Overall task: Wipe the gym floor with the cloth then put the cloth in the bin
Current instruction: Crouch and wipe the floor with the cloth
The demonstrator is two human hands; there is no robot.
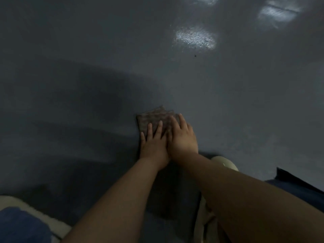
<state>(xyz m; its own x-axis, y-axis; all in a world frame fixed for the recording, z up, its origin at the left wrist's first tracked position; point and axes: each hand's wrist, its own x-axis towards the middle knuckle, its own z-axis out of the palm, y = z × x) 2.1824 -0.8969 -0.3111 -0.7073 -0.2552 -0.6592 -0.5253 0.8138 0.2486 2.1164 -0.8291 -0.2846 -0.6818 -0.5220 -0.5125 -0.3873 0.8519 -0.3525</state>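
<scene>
A small folded brownish cloth [154,116] lies flat on the dark grey gym floor [87,50] near the middle of the view. My left hand [153,144] and my right hand [182,137] rest side by side on top of it, palms down, fingers stretched flat, the right slightly overlapping the left. Both press the cloth against the floor; its near half is hidden under them. No bin is in view.
Bright light patches [195,39] reflect on the floor ahead and at the far right. My knees in dark blue cloth [21,225] and pale fabric show at the bottom corners. A pale shoe tip [226,163] sits just right of my right forearm.
</scene>
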